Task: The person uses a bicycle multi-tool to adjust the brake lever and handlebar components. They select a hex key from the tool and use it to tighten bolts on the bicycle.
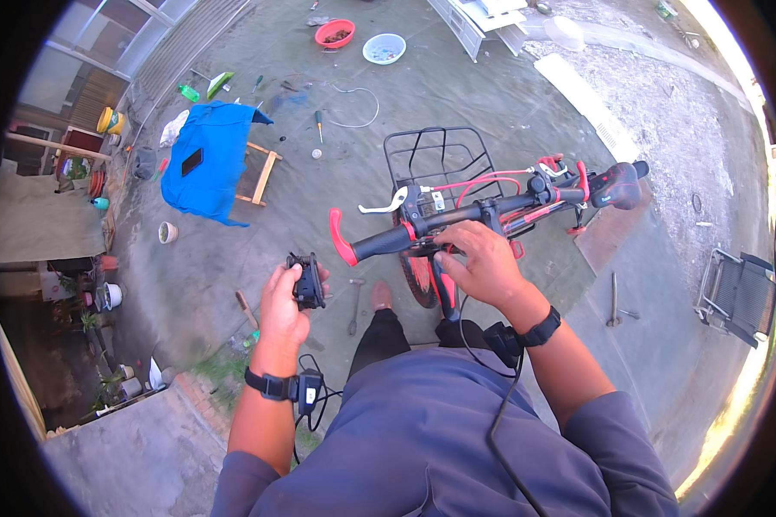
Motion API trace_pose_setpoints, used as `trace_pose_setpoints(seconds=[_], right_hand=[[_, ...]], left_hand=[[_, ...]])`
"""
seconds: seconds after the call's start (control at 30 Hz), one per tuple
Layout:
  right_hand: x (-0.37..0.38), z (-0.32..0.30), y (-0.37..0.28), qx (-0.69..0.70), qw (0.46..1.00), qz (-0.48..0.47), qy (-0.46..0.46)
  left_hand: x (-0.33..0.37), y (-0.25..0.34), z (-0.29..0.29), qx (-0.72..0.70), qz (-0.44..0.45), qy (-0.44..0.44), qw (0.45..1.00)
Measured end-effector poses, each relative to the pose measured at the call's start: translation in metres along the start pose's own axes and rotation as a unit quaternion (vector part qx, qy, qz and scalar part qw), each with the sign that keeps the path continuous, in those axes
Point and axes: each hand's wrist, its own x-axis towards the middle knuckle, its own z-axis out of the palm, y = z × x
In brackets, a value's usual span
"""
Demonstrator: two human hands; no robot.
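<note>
My left hand (283,302) is closed around a black bracket-like part (306,281), held to the left of a bicycle. I cannot make out the part's exact kind. My right hand (483,265) reaches to the near side of the bicycle's black handlebar (513,204). Its thumb and fingertips pinch at the middle below the bar; what lies between them is too small to name. A red bar end (342,237) tips the handlebar's left side, with a white brake lever (386,204) beyond it. A black wire basket (440,155) sits past the bar.
To the left a blue cloth (205,159) with a phone on it drapes a wooden stool (264,179). A screwdriver (319,125) and a hammer (355,306) lie on the ground. Red (334,34) and white (384,49) basins stand far off; a folding chair (735,297) is at right.
</note>
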Motion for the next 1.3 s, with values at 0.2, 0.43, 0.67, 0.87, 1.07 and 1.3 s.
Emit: trace_pose_setpoints(seconds=[0.2,0.43,0.67,0.87,1.07,1.3], right_hand=[[-0.021,0.005,-0.026,0.353,0.89,0.097,-0.271],[-0.036,0.011,-0.026,0.549,0.791,0.154,-0.22],[-0.064,0.011,-0.021,0.447,0.874,0.052,-0.181],[-0.077,-0.009,-0.009,0.445,0.86,0.215,-0.124],[-0.074,-0.026,0.012,0.431,0.874,0.185,-0.129],[-0.069,-0.053,0.037,0.435,0.867,0.173,-0.17]], left_hand=[[-0.057,-0.017,0.074,0.079,0.118,-0.151,0.978],[-0.062,-0.018,0.111,0.32,0.267,-0.296,0.86],[-0.057,-0.004,0.123,0.422,0.31,-0.469,0.711],[-0.001,0.033,0.115,0.65,0.419,-0.178,0.609],[0.019,0.025,0.14,0.842,0.182,-0.189,0.472],[0.035,0.022,0.159,0.834,0.066,-0.205,0.507]])
